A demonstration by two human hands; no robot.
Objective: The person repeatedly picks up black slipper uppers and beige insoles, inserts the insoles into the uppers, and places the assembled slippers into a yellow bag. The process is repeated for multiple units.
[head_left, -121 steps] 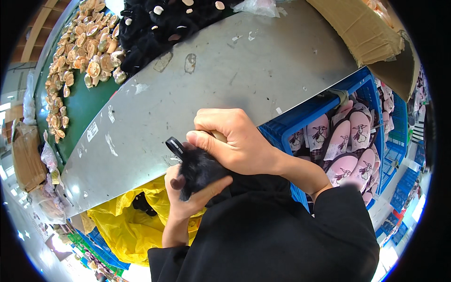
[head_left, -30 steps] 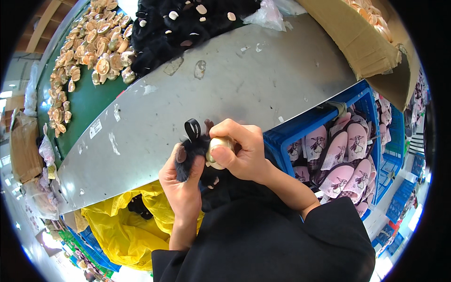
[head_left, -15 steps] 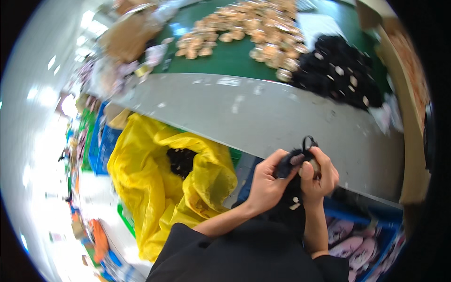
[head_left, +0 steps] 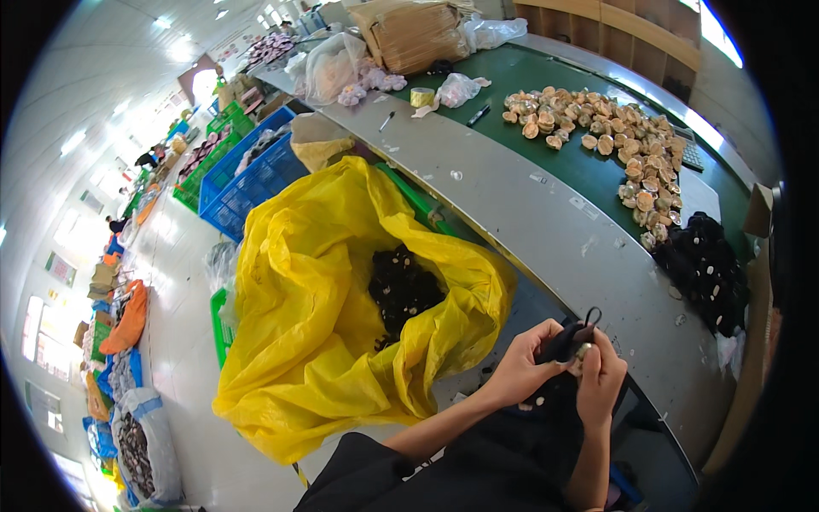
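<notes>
Close to the table's front edge, my left hand [head_left: 527,365] is closed on a small black fabric piece [head_left: 560,344]. A thin black loop [head_left: 594,316] sticks up from that piece. My right hand [head_left: 600,388] meets it from the other side, fingers pinched together on a small round shiny piece [head_left: 582,352] pressed against the black fabric. Fingers partly hide both things. Left of my hands, a large yellow bag [head_left: 294,341] gapes wide, with many black pieces [head_left: 403,286] bearing pale spots inside. More dark fabric with a pale spot lies on my lap under my hands.
A grey-edged table [head_left: 529,213] with a green top runs diagonally. On it lie wrapped tan round pieces [head_left: 648,162], a black fabric pile [head_left: 708,269], a yellow tape roll [head_left: 421,96] and a marker [head_left: 479,115]. Blue crate [head_left: 256,183] stands behind the bag; cardboard edges the right.
The view has swung left, so more floor and table show and my hands sit lower in it. Both hands still hold the black fabric piece; the round shiny piece shows more clearly.
</notes>
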